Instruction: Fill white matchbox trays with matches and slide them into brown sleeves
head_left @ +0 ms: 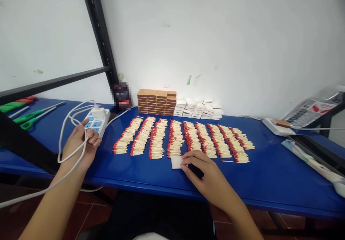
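Observation:
Several rows of red-tipped matches (183, 137) lie side by side on the blue table (269, 175). My right hand (203, 173) rests near the front edge, fingers bent, fingertips touching a small white matchbox tray (176, 162) just below the rows. My left hand (81, 144) is at the left, fingers curled around a white cable (63, 132) beside a white and blue power strip (95, 121). Behind the matches stand a block of brown matchbox sleeves (156, 102) and a pile of white inner trays (198, 108).
Green-handled scissors (32, 117) lie at the far left under a black metal frame (99, 35). At the right are a second white power strip (277, 126), a plastic-wrapped item (315, 107) and a long flat object (315, 157). A white wall backs the table.

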`<act>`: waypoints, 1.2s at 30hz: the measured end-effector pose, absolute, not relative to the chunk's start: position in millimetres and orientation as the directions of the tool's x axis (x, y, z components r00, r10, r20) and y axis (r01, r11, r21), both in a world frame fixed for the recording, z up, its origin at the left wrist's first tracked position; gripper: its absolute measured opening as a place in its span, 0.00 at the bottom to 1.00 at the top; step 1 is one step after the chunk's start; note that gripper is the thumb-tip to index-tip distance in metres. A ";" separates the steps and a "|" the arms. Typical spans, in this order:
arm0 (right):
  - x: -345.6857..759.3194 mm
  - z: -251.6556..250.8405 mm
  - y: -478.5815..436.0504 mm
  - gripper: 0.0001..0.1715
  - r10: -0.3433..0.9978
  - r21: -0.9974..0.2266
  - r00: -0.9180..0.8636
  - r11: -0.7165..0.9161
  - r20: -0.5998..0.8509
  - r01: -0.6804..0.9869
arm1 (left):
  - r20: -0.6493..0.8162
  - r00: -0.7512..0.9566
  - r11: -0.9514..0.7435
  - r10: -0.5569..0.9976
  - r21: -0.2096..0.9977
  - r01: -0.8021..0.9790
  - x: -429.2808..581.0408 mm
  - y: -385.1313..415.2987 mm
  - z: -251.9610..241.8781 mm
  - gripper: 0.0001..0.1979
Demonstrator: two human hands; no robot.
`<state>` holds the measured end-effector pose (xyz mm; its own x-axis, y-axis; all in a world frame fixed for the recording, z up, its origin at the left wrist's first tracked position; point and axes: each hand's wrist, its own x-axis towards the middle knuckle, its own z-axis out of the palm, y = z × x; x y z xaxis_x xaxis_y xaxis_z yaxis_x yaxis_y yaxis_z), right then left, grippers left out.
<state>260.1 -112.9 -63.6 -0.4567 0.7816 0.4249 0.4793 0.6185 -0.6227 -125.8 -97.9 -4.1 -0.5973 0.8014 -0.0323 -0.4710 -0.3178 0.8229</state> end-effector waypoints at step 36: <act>249.7 -53.7 -114.6 0.08 0.776 -0.729 -0.449 0.603 0.443 0.324 | 0.458 0.441 -0.615 0.772 0.363 0.699 -7.9 -131.9 -55.7 0.18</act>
<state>249.7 -114.6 -53.7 -0.4490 0.7761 0.4427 0.3240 0.6032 -0.7288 -7.9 -131.9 -55.7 0.4413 0.7718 0.4578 0.6995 -0.6154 0.3634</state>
